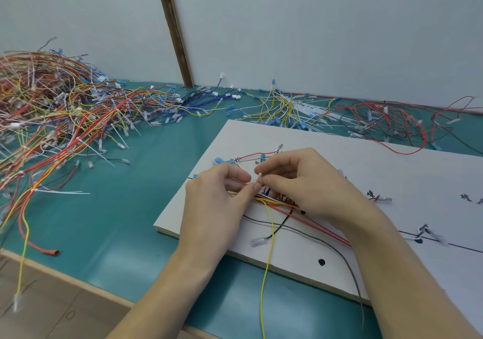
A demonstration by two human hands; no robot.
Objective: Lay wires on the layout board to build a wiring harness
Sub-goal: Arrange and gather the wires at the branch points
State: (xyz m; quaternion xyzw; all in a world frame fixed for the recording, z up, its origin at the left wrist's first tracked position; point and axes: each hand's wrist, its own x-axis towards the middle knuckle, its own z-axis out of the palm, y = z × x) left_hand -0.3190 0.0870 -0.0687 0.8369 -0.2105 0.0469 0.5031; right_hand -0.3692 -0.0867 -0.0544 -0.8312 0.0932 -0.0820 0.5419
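On the teal bench (125,208) lies a white layout board (326,155), where both the left hand (214,200) and right hand (303,182) pinch a small white cable tie (258,178) above the bundled wires (277,202).

Left hand (214,202) and right hand (300,179) meet close together, forearms reaching in from below, fingers curled, thumb and forefinger tips of each pinching, fingertips nearly touching.

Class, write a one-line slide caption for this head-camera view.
Both hands, left and right, pinch a white cable tie over bundled wires on the layout board.
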